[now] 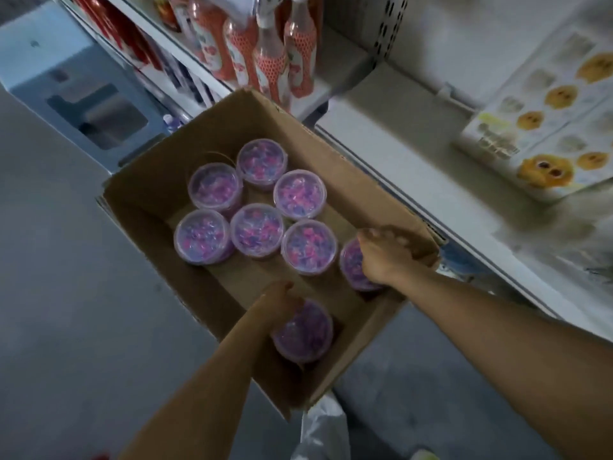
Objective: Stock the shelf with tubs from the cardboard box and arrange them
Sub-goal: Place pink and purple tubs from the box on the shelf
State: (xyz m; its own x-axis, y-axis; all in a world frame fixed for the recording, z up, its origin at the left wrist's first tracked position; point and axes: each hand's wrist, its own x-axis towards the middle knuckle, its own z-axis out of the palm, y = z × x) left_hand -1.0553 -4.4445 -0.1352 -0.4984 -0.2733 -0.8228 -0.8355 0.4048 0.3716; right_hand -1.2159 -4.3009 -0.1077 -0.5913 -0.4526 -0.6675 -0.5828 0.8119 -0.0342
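Observation:
An open cardboard box [142, 207] sits on the floor beside the shelf unit. Inside it stand several clear round tubs filled with pink and purple pieces, lids up, such as one in the middle [257, 231]. My left hand [278, 302] reaches into the near end of the box and grips the side of a tub [306, 332]. My right hand [386, 255] is closed over another tub [353, 263] at the box's right wall; that tub is mostly hidden by the hand.
A white shelf [414, 167] runs along the right, holding flat packs printed with yellow faces [544, 127]. Pink spray bottles [268, 61] stand on the shelf behind the box. A white plastic stool [66, 78] is at left on the grey floor.

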